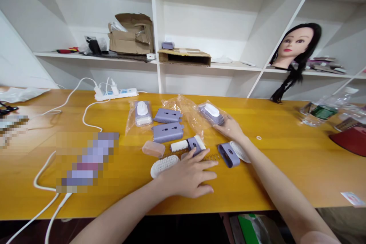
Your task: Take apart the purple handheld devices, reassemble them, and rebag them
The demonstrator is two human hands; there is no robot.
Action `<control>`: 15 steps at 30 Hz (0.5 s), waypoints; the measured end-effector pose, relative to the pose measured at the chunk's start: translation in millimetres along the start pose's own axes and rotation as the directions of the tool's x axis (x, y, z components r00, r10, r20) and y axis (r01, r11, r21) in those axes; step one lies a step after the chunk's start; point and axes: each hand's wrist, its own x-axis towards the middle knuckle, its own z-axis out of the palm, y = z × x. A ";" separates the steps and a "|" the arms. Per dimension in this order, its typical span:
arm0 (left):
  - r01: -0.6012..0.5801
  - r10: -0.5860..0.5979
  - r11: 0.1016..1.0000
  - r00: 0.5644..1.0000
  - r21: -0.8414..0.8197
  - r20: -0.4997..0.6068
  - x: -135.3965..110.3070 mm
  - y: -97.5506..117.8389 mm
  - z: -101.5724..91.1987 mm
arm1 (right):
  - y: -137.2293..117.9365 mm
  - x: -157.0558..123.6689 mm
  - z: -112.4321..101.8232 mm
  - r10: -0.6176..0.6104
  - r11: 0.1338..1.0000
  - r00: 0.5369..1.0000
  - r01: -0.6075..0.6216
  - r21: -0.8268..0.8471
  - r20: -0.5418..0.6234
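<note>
Bagged lilac device (211, 114), long axis diagonal toward right hand (231, 129), grip seemingly loose; left hand (187, 175) spread open.

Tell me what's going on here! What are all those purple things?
A person is working with both bare hands at a yellow wooden table. Their right hand touches a purple and white gadget in a clear plastic bag. Their left hand lies flat beside a white bristle brush, with its fingers close to a metal spring. Two purple covers lie nearby.
</note>
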 end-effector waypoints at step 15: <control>0.079 -0.080 0.996 0.997 -0.045 -0.022 -1.3 -8.0 2.4 | 37.1 9.8 -14.1 0.266 0.941 0.881 -0.149 0.303 -0.392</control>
